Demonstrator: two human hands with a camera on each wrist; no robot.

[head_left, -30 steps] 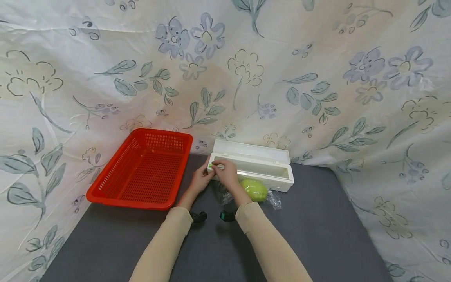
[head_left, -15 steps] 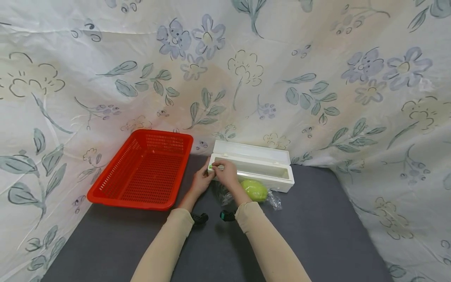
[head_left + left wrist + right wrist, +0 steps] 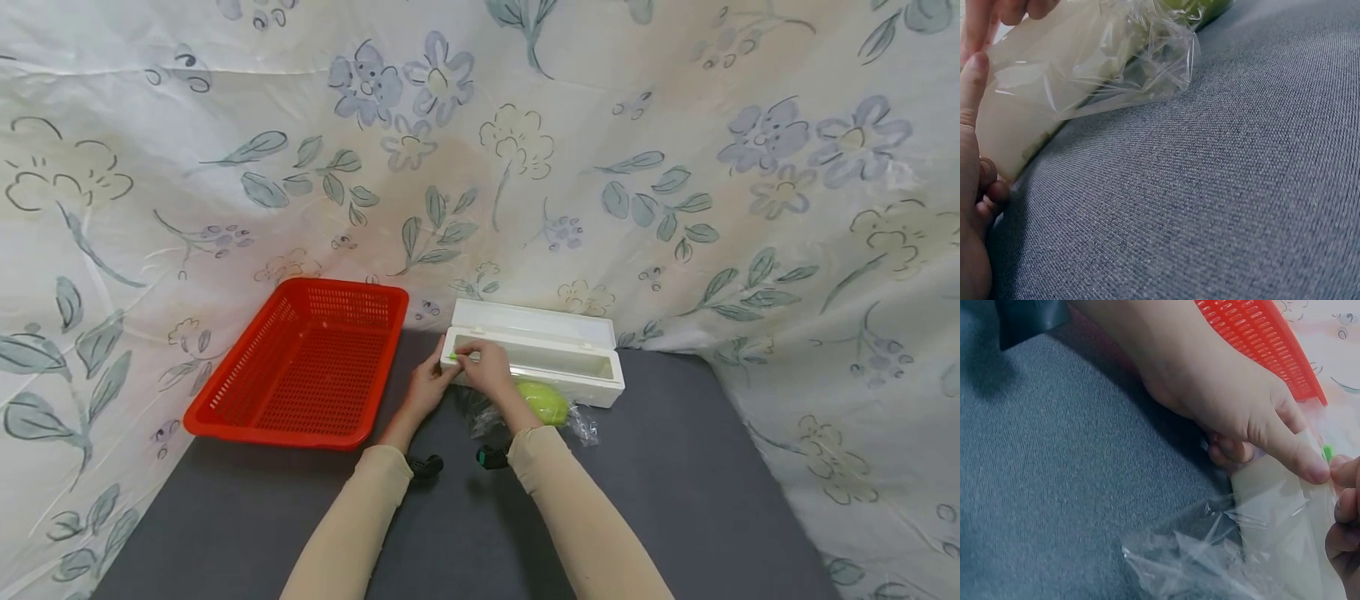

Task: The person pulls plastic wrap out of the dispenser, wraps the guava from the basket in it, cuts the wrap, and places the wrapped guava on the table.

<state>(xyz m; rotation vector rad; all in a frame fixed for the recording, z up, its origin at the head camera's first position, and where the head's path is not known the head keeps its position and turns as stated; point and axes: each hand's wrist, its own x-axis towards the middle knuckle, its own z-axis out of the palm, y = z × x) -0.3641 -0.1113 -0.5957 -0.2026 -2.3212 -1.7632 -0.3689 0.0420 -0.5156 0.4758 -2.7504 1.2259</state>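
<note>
Centrally in the head view, the white box (image 3: pixel 555 360) lies open, its long axis running left to right and slightly downward; the left hand (image 3: pixel 427 387) grips its left end, while the right hand (image 3: pixel 489 368), nearer the box's middle, pinches a small green piece (image 3: pixel 453 357) at that same end, fingertips pointing left

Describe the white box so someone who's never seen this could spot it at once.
On the dark table, find the big red basket. Just right of it in the head view is a long, narrow white box, its lid open, the left hand at one end. Straight edges set it apart from the rounded green bundle in front.
</note>
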